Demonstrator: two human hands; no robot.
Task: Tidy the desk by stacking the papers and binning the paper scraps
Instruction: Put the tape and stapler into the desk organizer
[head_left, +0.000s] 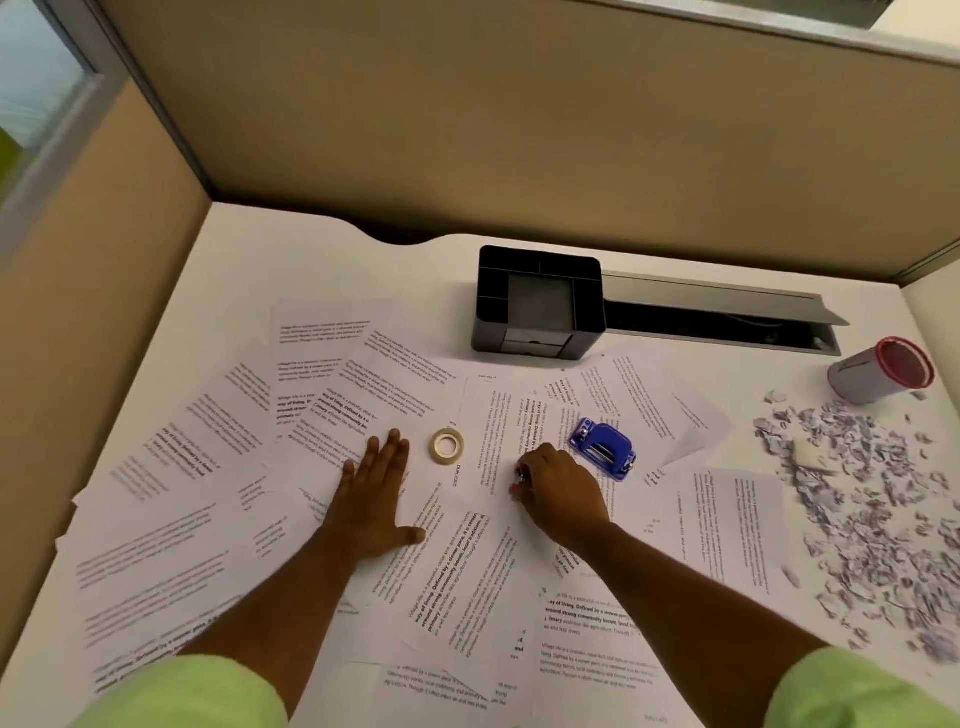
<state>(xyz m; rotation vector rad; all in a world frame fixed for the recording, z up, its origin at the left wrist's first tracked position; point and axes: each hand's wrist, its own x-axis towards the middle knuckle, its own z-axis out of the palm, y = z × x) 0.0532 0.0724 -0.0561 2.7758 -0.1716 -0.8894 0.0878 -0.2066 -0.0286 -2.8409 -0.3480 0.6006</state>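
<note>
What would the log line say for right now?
left hand: flat on papers | right hand: gripping small red item | scraps: unbinned | tape roll: between hands

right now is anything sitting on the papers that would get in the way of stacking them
Yes. A tape roll and a blue hole punch lie on the scattered papers mid-desk. The left hand presses flat on them, and the right hand curls around a small red item there.

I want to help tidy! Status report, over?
Left hand flat on papers. Right hand grips small red thing. Papers unstacked, scraps unbinned. Tape roll, hole punch on top.
</note>
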